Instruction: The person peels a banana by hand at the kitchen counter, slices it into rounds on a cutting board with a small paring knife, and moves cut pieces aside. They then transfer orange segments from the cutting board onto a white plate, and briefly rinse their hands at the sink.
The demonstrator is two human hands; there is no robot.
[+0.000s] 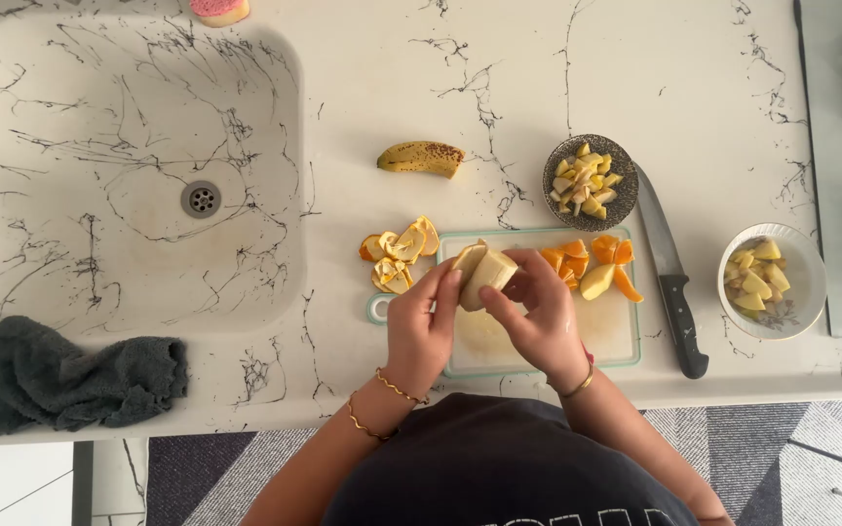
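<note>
1. Your left hand (419, 326) and right hand (536, 317) are both closed around a pale, partly peeled fruit (484, 276), probably a banana, held just above the far left part of the cutting board (616, 341). The fingers are curled on it from either side, and a strip of peel is pulled back at the far end.
2. Done, by the look of it: orange segments (577, 261) and a pale fruit chunk (596, 281) lie on the far right of the board, and orange peel (399, 255) is piled on the surface just left of the board.
3. Also done: a dark bowl (626, 209) beyond the board holds chopped pale fruit, and a white bowl (806, 292) at the right holds larger yellowish chunks.
4. Left, as I judge it: the fruit in your hands is not fully peeled and not cut.
5. A spotted banana (422, 158) lies untouched on the surface, farther off, between the sink (12, 117) and the dark bowl.
6. The knife (669, 273) rests on the surface between the board and the white bowl, held by neither hand.
</note>
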